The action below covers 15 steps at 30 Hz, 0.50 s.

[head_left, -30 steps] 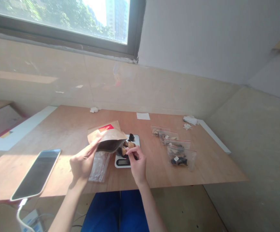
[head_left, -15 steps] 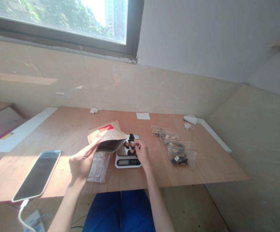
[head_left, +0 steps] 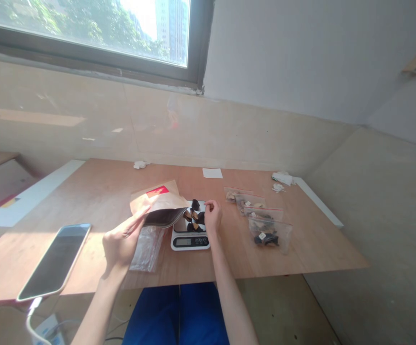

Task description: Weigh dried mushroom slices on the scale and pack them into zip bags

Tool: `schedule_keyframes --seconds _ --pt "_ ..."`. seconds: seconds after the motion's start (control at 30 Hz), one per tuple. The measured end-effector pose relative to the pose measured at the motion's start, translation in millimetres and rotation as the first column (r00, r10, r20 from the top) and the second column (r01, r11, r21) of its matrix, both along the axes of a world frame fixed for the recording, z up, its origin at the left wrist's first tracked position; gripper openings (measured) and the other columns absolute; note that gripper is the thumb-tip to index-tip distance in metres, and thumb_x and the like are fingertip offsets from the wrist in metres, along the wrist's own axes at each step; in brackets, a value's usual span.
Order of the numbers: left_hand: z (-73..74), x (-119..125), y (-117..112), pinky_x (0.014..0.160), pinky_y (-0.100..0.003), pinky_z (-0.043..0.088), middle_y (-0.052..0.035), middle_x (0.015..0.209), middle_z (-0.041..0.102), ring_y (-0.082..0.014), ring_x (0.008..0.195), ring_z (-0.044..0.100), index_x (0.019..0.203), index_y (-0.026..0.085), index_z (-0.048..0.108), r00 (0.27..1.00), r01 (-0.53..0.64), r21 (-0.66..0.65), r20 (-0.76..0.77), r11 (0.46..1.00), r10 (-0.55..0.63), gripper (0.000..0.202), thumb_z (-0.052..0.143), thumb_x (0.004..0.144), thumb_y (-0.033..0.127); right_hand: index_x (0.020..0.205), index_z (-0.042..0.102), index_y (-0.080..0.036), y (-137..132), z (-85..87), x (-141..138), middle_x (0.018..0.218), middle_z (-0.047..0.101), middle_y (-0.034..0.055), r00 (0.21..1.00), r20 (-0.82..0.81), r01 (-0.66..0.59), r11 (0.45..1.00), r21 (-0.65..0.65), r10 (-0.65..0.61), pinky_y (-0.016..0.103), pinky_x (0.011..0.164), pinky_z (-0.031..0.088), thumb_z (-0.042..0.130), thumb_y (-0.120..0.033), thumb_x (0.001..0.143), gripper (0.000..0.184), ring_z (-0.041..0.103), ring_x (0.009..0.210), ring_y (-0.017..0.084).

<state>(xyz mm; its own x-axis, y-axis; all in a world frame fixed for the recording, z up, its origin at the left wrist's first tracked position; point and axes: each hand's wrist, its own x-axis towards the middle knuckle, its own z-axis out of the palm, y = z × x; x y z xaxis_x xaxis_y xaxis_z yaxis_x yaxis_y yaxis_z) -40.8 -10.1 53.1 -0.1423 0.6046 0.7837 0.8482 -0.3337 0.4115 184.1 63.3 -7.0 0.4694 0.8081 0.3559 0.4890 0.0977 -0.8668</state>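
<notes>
My left hand (head_left: 123, 239) is closed on a brown paper pouch (head_left: 172, 194) with a red label, tilted with its dark open mouth towards the scale. On the white digital kitchen scale (head_left: 179, 247) lie several dark dried slices (head_left: 194, 215), black outside and paler on the cut faces. My right hand (head_left: 213, 216) hovers by the scale's right edge, fingers curled together; whether anything is between them is hidden. Under the pouch, left of the scale, lies a stack of clear zip bags (head_left: 146, 251).
To the right stand several small clear zip bags (head_left: 270, 235) with dried pieces inside and small white labels. A phone (head_left: 55, 261) on a charging cable lies at the left. White paper (head_left: 212, 173) and crumpled tissues (head_left: 283, 178) are near the table's back edge.
My right hand has drawn back from the slices, up and to the right, uncovering a dark slice at the scale's right side. My left hand and the pouch have barely moved.
</notes>
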Motion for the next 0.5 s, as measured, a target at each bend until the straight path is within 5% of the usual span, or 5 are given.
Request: schedule_keyframes --seconds 0.13,0.3,0.43,0.5 --pt "-1.0 0 0 0.042 -0.021 0.043 -0.0028 0.089 0.069 -0.0149 0.055 0.066 0.097 0.022 0.070 1.000 -0.002 0.001 0.000 1.000 0.002 0.022 0.059 0.081 0.032 0.068 0.055 -0.019 1 -1.3 0 0.074 0.061 0.0045 1.000 0.013 -0.014 0.999 -0.029 0.014 0.028 0.069 0.041 0.039 -0.013 0.074 0.018 0.056 0.072 0.018" --pt "-0.9 0 0 0.046 -0.022 0.046 -0.0013 0.090 0.069 -0.0172 0.062 0.068 0.099 0.025 0.069 1.000 0.011 -0.008 0.018 1.000 -0.011 0.021 0.060 0.080 0.030 0.093 0.058 -0.019 -12 2.9 8 0.083 0.066 0.0059 0.990 -0.027 -0.139 0.990 -0.023 0.139 0.029 0.071 0.044 0.038 -0.025 0.085 0.022 0.062 0.078 0.019" --pt "-1.7 -1 0 0.046 -0.022 0.046 -0.0010 0.091 0.069 -0.0173 0.064 0.069 0.098 0.025 0.069 0.999 0.022 -0.004 0.033 1.000 -0.022 0.021 0.061 0.079 0.030 0.125 0.036 -0.017 -28 5.3 16 0.089 0.066 0.0083 0.979 -0.096 -0.178 0.983 0.052 0.182 0.031 0.076 0.047 0.035 -0.030 0.090 0.037 0.064 0.085 0.018" --pt "-2.5 -1 0 0.045 -0.022 0.046 -0.0006 0.091 0.069 -0.0171 0.065 0.069 0.099 0.026 0.068 0.999 0.023 -0.009 0.045 1.000 -0.023 0.022 0.061 0.079 0.030 0.123 0.030 -0.016 -38 3.4 18 0.092 0.066 0.0102 0.967 -0.135 -0.206 0.974 0.095 0.218 0.031 0.077 0.048 0.033 -0.031 0.092 0.035 0.064 0.087 0.017"
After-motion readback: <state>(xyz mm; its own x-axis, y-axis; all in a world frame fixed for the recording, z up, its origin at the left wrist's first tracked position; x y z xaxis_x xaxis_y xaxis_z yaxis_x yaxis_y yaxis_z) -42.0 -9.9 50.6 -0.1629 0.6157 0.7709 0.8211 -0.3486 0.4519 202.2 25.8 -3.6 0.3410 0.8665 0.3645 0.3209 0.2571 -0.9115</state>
